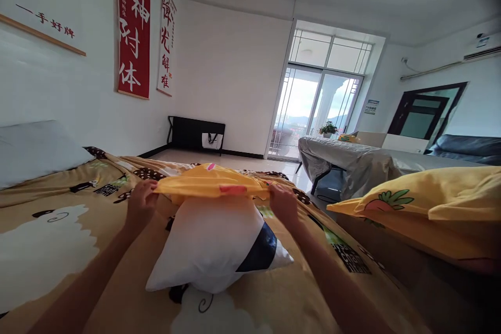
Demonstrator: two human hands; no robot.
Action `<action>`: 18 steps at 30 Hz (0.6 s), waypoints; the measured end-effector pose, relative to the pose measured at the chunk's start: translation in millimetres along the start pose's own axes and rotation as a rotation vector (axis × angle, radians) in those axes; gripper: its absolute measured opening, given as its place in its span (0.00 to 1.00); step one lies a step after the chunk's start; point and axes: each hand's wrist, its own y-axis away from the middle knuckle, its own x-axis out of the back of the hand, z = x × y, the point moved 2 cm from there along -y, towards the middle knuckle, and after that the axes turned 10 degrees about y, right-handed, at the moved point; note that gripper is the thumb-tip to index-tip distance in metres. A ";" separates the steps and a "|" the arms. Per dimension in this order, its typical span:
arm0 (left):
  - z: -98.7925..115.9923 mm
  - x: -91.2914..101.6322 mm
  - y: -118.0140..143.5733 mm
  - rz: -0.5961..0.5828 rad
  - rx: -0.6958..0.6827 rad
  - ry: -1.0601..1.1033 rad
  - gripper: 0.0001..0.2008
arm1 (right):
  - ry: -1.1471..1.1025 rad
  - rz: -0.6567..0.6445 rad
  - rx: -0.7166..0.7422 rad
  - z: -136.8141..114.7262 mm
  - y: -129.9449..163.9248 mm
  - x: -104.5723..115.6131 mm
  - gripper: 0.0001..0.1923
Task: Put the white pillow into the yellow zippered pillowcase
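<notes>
A yellow pillowcase [195, 183] is stretched between my two hands over the far end of a white pillow [211, 235]. My left hand [143, 199] is closed on the pillowcase's left corner, and my right hand [282, 201] grips its right corner. The near part of the pillow, with a dark blue patch on its right side, sticks out toward me uncovered. How far the pillow reaches inside the case is hidden. Both lie on a tan blanket [129, 266] printed with white sheep.
At the right is another yellow pillow [410, 195] with a carrot print. A white pillow [39, 148] lies at the left edge. Beyond stand a table under a plastic cover [340, 154], a black folded frame [191, 133] by the wall and glass doors [313, 99].
</notes>
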 end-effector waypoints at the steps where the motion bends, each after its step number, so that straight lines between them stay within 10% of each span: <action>1: 10.0 9.9 -3.2 0.027 -0.045 0.090 0.10 | -0.031 0.052 -0.028 10.3 -0.1 11.0 0.15; 6: 61.3 49.2 3.5 -0.157 -0.104 0.403 0.09 | -0.145 0.258 0.042 37.6 21.2 51.4 0.14; 10: 67.3 57.8 36.4 -0.519 0.032 0.407 0.16 | -0.334 0.295 0.120 47.7 62.2 36.2 0.12; 15: 53.0 35.8 82.8 -1.016 0.056 0.332 0.14 | -0.438 -0.361 0.457 33.0 109.5 -34.5 0.16; 18: 48.7 36.6 91.2 -1.112 0.045 0.332 0.13 | -0.277 -0.565 0.544 28.8 118.5 -49.1 0.15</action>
